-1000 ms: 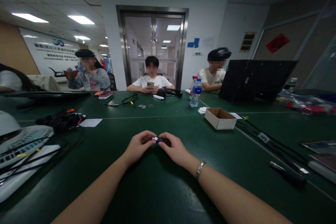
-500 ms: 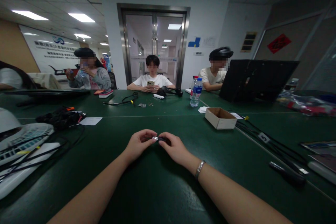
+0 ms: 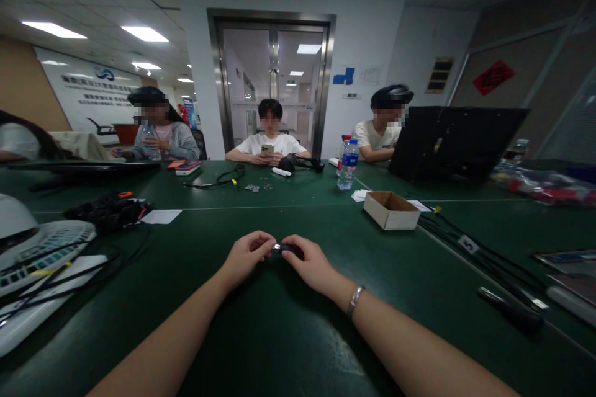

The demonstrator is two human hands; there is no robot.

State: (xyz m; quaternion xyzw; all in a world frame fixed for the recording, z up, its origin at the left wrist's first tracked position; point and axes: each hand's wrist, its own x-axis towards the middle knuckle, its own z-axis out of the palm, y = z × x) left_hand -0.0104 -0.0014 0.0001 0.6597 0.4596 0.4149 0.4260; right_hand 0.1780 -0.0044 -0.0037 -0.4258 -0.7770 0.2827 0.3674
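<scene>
Just above the green table (image 3: 261,335), both hands meet in front of me over a small black cylindrical tool with a silver end (image 3: 278,248). My right hand (image 3: 310,260) is closed around its dark body, which the fingers largely hide. My left hand (image 3: 246,257) pinches at the silver end from the left side. Whether a smaller piece sits between those left fingertips is too small to tell. On the right wrist is a silver bracelet.
An open cardboard box (image 3: 391,217) stands ahead to the right, near a water bottle (image 3: 347,167). Black cables (image 3: 465,248) and a black-handled tool (image 3: 510,310) lie at right. A white fan (image 3: 46,248) and dark cables are at left. Several people sit across the table.
My left fingertips have shifted slightly left along the silver end, while my right hand keeps its place. Across the table, a person has lowered a bottle from the face.
</scene>
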